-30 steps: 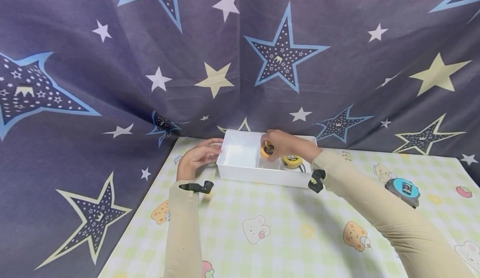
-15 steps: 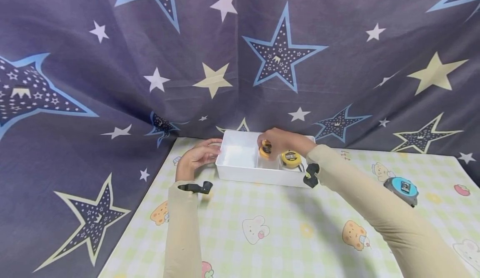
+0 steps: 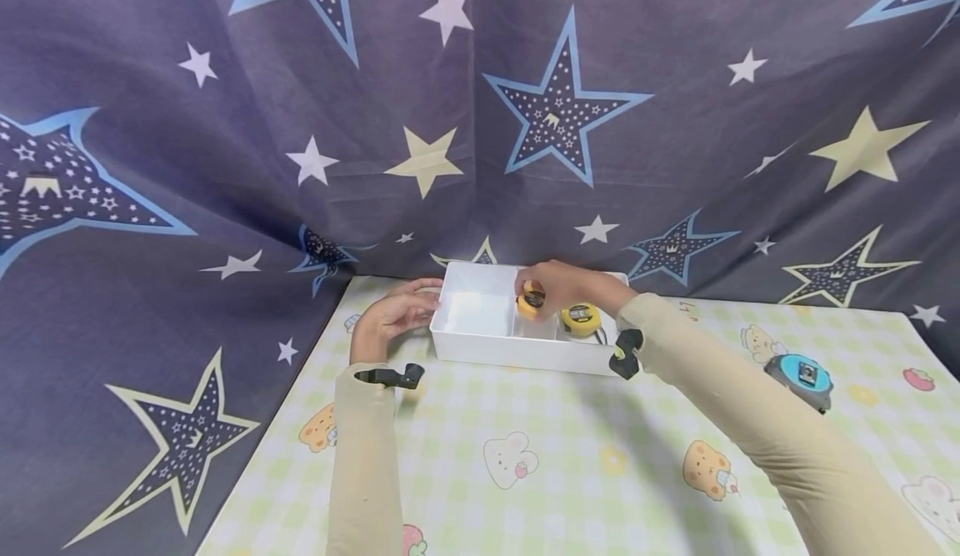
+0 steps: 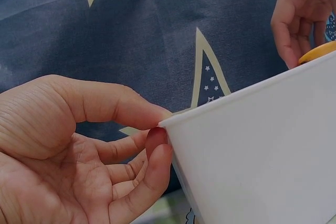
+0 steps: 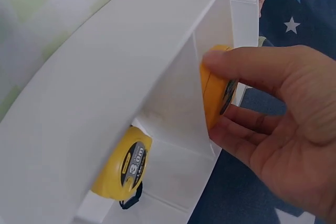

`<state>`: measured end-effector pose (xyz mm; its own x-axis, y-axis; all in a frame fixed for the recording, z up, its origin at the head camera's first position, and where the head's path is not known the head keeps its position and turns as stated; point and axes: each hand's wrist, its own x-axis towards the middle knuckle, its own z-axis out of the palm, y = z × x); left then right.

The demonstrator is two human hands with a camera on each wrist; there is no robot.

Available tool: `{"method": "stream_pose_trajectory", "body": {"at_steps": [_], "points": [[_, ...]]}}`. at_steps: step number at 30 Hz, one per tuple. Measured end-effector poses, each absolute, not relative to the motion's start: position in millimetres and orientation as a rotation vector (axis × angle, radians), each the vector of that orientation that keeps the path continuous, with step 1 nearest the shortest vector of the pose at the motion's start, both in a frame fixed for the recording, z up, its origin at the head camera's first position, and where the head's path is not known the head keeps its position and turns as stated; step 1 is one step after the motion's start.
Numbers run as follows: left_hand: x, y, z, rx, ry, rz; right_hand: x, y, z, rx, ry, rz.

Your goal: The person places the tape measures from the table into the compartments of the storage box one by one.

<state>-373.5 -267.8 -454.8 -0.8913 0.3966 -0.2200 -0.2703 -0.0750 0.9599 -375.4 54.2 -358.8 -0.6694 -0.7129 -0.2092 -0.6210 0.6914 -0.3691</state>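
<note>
You see a smooth, matt white plastic box [image 3: 480,335], glossy yellow plastic tape measures [image 5: 124,167], and a printed cloth backdrop [image 3: 225,122].

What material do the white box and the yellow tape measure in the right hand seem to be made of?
White box: probably plastic, smooth and slightly glossy, with thin moulded walls and a divider.
Yellow tape measure, held by the right hand: seemingly hard plastic casing, even glossy colour, with a dark round label on its side.

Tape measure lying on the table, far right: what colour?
Blue tape measure with a dark body; head view shows it.
</note>
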Motion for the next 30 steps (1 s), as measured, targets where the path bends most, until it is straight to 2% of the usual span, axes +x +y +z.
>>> {"method": "stream_pose_trajectory", "body": {"at_steps": [8, 16, 30], "points": [[-374, -275, -463, 0.324, 1.688, 2.055, -379, 46, -356, -0.966, 2.607, -0.338], [-373, -268, -455, 0.135, 1.756, 2.04, -384, 40, -354, -0.92, 2.643, -0.273], [-372, -267, -451, 0.116, 1.771, 2.011, -384, 36, -353, -0.899, 2.667, -0.222]]}}
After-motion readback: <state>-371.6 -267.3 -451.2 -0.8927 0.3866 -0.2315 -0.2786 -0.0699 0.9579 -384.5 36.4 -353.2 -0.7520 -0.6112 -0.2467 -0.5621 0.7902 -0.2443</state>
